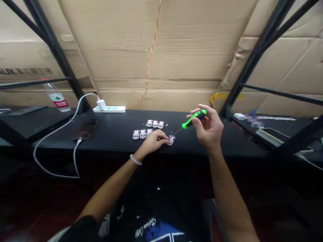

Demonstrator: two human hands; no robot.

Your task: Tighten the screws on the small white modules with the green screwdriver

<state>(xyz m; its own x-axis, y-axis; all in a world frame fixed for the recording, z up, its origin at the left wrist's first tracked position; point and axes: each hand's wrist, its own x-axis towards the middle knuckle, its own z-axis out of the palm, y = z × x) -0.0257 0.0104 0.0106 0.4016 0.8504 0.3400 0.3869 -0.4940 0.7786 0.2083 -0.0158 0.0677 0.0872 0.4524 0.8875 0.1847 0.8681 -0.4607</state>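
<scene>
My right hand point(210, 127) is closed round the green and black handle of a screwdriver point(194, 119). Its thin shaft slants down to the left, and the tip meets a small white and purple part point(171, 140) on the black table. My left hand point(156, 140) pinches that part from its left side, fingers together. Just left of the left hand, more white and purple parts point(139, 134) stand in a row, partly covered by the hand. Behind them sits a second row of three similar parts point(155, 124). Tiny bits lie around this back row.
A white power strip point(113, 109) with a plugged-in charger point(101, 104) lies at the back left. Its white cable point(37, 144) loops over the table's front edge to a blurred dark device point(85, 129). Black metal posts point(242, 77) flank the table; a bottle point(59, 99) stands beyond the left one.
</scene>
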